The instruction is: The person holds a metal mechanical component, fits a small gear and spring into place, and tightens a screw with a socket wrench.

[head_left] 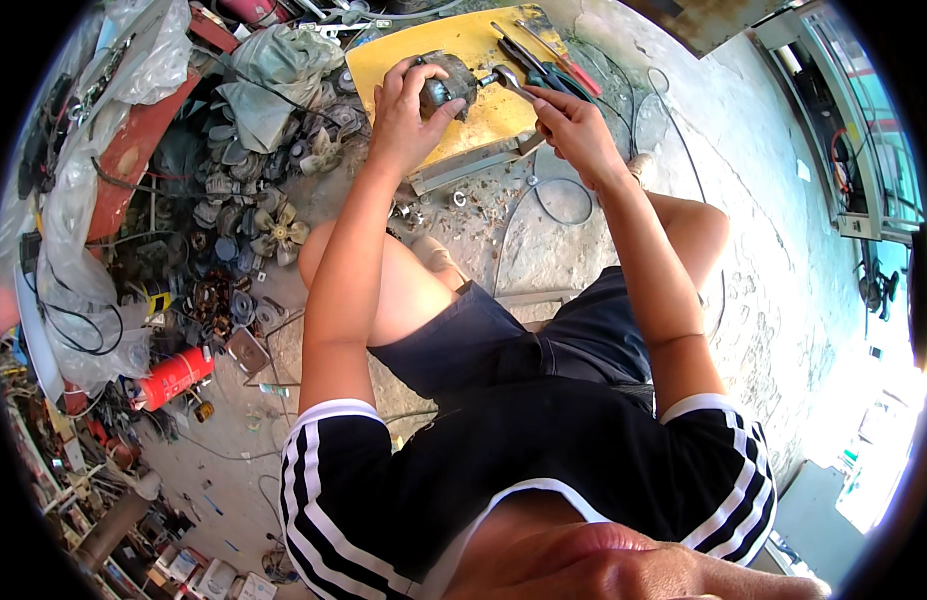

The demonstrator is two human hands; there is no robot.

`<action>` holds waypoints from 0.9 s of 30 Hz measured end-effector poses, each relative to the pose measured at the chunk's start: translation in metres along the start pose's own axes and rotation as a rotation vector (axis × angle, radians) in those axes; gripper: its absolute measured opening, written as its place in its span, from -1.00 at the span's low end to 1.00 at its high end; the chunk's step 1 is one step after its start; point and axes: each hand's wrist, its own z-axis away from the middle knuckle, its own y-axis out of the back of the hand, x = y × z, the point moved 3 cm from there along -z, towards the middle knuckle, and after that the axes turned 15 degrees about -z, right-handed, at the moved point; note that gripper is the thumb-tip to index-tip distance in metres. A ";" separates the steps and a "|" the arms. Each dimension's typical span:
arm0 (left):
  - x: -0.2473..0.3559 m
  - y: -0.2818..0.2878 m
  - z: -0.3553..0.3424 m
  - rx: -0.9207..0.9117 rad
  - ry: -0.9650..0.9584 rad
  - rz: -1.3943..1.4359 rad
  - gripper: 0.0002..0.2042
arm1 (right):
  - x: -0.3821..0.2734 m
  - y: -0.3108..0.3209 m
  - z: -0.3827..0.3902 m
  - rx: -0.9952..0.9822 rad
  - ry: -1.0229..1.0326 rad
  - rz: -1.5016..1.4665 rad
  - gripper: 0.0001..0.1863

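Observation:
My left hand (pixel 405 122) is wrapped round a dark, rounded metal part (pixel 451 76) that looks like a small electric motor. It rests on its side on a low yellow board (pixel 403 62). In my right hand (pixel 581 132) is the handle of a shiny ratchet wrench (pixel 509 79). The wrench head meets a short shaft or socket on the right side of the metal part; which of the two it is, I cannot make out. Screwdrivers and pliers with red, black and green handles (pixel 573 78) lie on the board, just beyond my right hand.
Fan blades (pixel 280 234) and old motor parts are heaped on the left, beside a red cylinder (pixel 175 378). A metal ring (pixel 459 198) and debris lie on the floor before the board. A thin cable (pixel 565 218) loops near my right knee. A metal-framed glass cabinet (pixel 833 130) stands at the right.

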 end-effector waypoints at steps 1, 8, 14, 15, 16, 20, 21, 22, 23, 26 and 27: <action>0.000 0.000 0.000 0.000 0.004 -0.006 -0.59 | 0.000 0.000 0.000 0.004 0.017 0.014 -0.63; -0.002 -0.001 0.000 -0.003 -0.004 0.005 -0.59 | 0.004 -0.005 -0.002 0.008 -0.008 0.031 -0.62; -0.004 -0.004 0.000 0.004 -0.002 0.029 -0.58 | 0.006 0.002 0.002 0.168 0.235 0.165 -0.63; -0.005 -0.004 0.000 0.009 -0.003 0.030 -0.58 | 0.006 0.001 0.005 0.122 0.169 0.137 -0.64; -0.006 -0.005 0.001 0.013 -0.004 0.031 -0.58 | 0.006 -0.002 0.008 0.092 0.131 0.114 -0.65; -0.006 -0.005 0.000 0.011 -0.007 0.043 -0.58 | 0.013 -0.013 0.012 0.027 0.028 0.010 -0.65; -0.004 -0.004 0.000 0.011 -0.005 0.050 -0.58 | 0.016 -0.015 0.011 0.035 0.022 -0.014 -0.64; -0.003 -0.003 -0.001 0.011 -0.004 0.057 -0.58 | 0.017 -0.016 0.010 0.042 0.016 -0.039 -0.63; -0.003 -0.002 0.000 0.001 0.018 0.066 -0.59 | 0.018 -0.019 0.011 0.062 -0.034 -0.182 -0.62; -0.004 0.000 0.001 -0.005 0.041 0.066 -0.60 | 0.018 -0.021 0.010 0.155 -0.105 -0.552 -0.61; -0.004 0.000 0.002 0.008 0.021 0.047 -0.60 | 0.020 -0.019 0.006 0.210 -0.073 -0.636 -0.61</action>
